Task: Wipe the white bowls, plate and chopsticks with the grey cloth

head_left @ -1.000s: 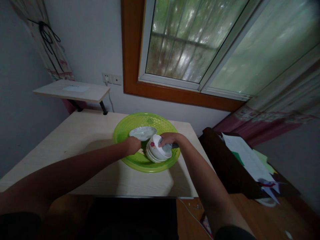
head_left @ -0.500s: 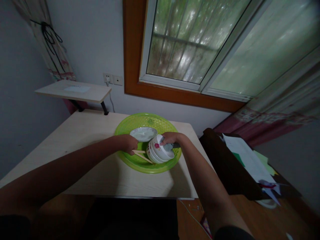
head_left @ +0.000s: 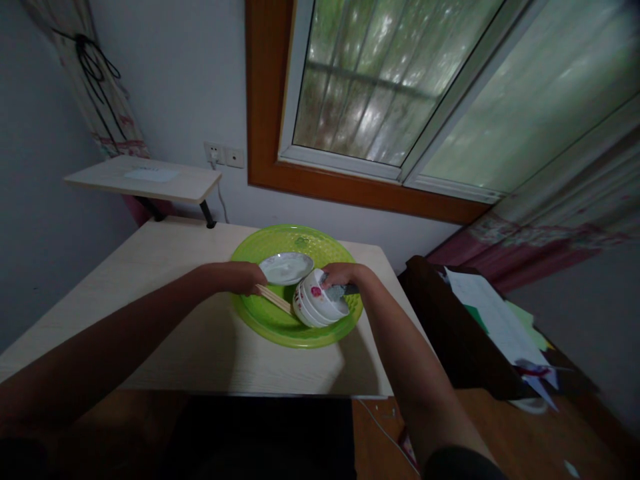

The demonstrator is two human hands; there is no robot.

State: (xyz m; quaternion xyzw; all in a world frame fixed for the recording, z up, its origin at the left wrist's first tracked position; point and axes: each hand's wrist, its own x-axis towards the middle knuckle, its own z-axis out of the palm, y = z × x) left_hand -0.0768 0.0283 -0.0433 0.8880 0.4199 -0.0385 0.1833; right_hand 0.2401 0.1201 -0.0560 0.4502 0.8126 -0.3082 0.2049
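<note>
A green plastic basin [head_left: 323, 241] stands on the table with dishes in it. My left hand [head_left: 244, 277] is closed around a bundle of pale chopsticks [head_left: 275, 299], whose far ends point right at the bowls. A stack of white bowls [head_left: 311, 301] with red flowers lies tilted on its side in the basin. At the top bowl, my right hand [head_left: 341, 275] is closed on a grey, rough-looking scrubber [head_left: 336, 292] with a darker end. Behind the chopsticks lies a white plate [head_left: 287, 268], its left edge partly covered by my left hand.
The pale wooden table [head_left: 185, 257] carries a small raised shelf [head_left: 100, 175] with a paper on it at the back left. Past the table's right edge stands a dark brown piece of furniture [head_left: 440, 333] with papers [head_left: 493, 310]. A window [head_left: 370, 87] is behind.
My left hand has shifted slightly left and up. The chopsticks, spread apart before, now lie together in a bundle. My right hand and the bowls stay nearly in place.
</note>
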